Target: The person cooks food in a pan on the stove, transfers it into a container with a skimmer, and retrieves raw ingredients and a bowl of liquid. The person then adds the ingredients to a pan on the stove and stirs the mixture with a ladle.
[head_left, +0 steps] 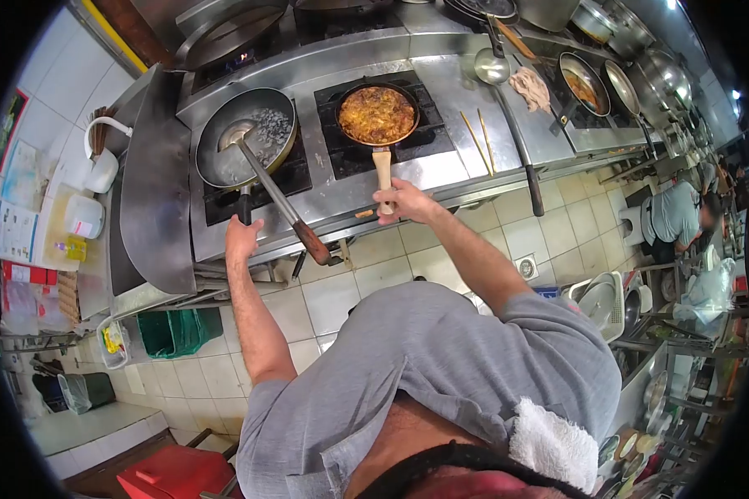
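My left hand (243,239) is closed on the black handle of a deep frying pan (290,152), which sits on the left burner. Clear, bubbly liquid covers its bottom. A long ladle (268,179) rests in this pan, its bowl in the liquid and its brown wooden grip hanging over the stove's front edge. My right hand (403,200) has its fingers around the pale wooden handle of a smaller frying pan (382,158) on the middle burner. A browned, round, omelette-like cake (376,115) fills that pan.
Two chopsticks (478,141) lie on the steel counter (441,75) to the right. Beyond them are a second long ladle (508,108), a crumpled cloth (530,88) and another pan (583,83). A co-worker (674,218) is bent over at the far right.
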